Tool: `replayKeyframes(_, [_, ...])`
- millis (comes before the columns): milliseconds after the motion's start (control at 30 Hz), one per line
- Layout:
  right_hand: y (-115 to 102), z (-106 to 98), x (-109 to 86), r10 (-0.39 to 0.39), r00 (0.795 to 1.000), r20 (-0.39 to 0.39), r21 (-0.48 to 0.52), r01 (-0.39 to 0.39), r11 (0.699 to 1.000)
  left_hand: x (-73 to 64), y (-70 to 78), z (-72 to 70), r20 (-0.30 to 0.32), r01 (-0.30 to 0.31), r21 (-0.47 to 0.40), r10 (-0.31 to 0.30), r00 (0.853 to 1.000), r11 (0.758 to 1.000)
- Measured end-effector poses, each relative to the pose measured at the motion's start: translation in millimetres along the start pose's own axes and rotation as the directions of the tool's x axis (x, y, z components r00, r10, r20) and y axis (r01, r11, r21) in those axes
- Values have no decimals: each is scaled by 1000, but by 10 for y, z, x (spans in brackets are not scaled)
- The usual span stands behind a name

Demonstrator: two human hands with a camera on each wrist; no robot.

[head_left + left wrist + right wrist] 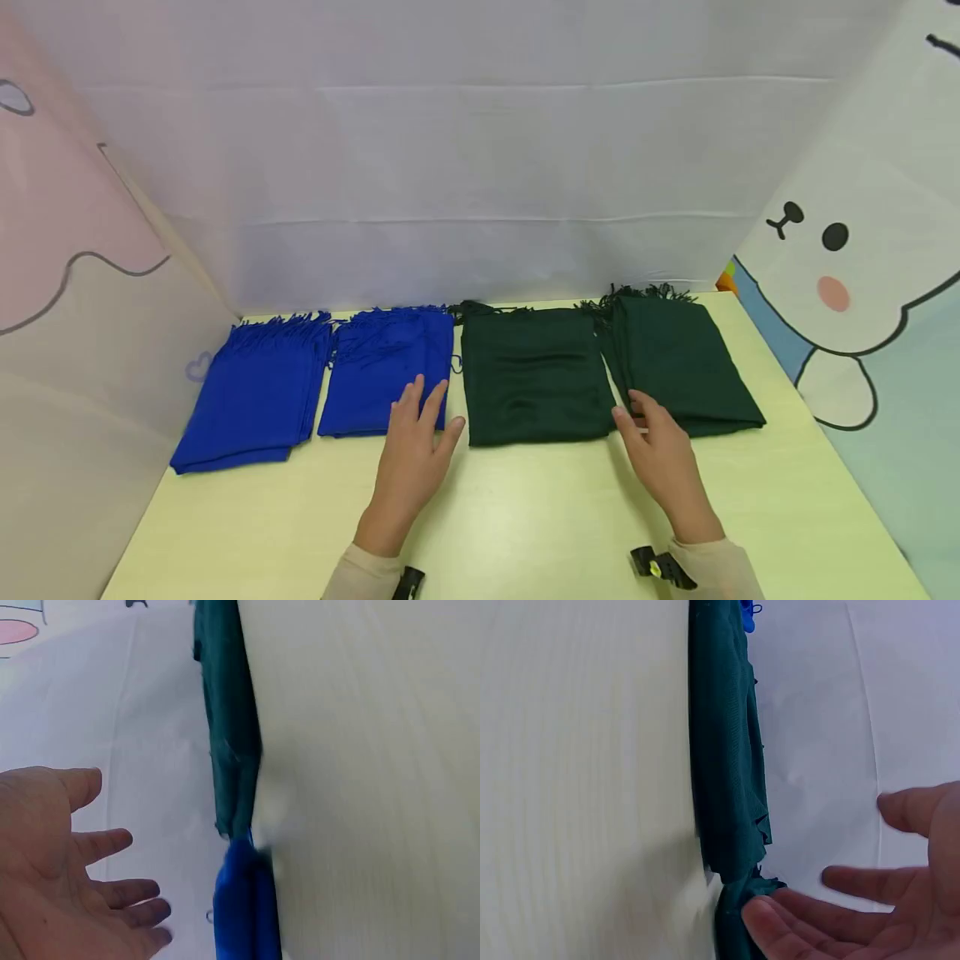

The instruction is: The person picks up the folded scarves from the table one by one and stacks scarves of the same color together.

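Note:
Two blue fringed scarves, folded flat, lie at the left: an outer one [251, 396] and an inner one [367, 383]. To their right lie two dark green fringed scarves, an inner one [536, 379] and an outer one [682, 362]. My left hand [412, 458] hovers by the front right corner of the inner blue scarf, fingers spread and holding nothing. Close to the gap between the green scarves is my right hand [663, 462], its fingers loosely extended. Its fingertips [761, 919] overlap the outer green scarf in the right wrist view; whether they touch it I cannot tell.
The scarves lie in a row along the back of a pale yellow table [525, 517], fringes toward the white cloth backdrop [465, 158]. Printed cloth panels flank the table, a pink and white one [75, 250] at left and a cartoon one [892, 350] at right.

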State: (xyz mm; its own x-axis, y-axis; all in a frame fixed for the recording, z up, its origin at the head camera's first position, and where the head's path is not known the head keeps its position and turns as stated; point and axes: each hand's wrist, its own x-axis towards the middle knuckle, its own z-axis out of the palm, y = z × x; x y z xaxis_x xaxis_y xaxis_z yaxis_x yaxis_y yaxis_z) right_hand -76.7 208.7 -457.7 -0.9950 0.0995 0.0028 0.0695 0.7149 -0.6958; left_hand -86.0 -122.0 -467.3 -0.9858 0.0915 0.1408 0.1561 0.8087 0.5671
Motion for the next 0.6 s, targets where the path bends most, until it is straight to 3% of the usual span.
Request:
replayKeyframes(100, [11,3,-3,101,995,17,28,-102,994,-5,69,33,72,51,-229,-36,997,972])
replayKeyframes(200, [20,14,42,161,986,38,37,-163,986,-1,111,64,152,133,-414,-76,985,901])
replayKeyframes(333, [38,14,84,215,974,74,53,-219,974,11,126,138,243,231,-542,-113,963,808])
replayKeyframes(433, [46,14,107,228,970,83,57,-233,971,20,137,196,297,314,-641,-151,943,700])
replayKeyframes(500, [44,17,126,232,969,85,66,-238,969,26,151,228,318,365,-712,-188,929,600])
replayKeyframes(600, [37,26,162,228,970,89,77,-235,969,40,171,270,326,396,-802,-227,918,447])
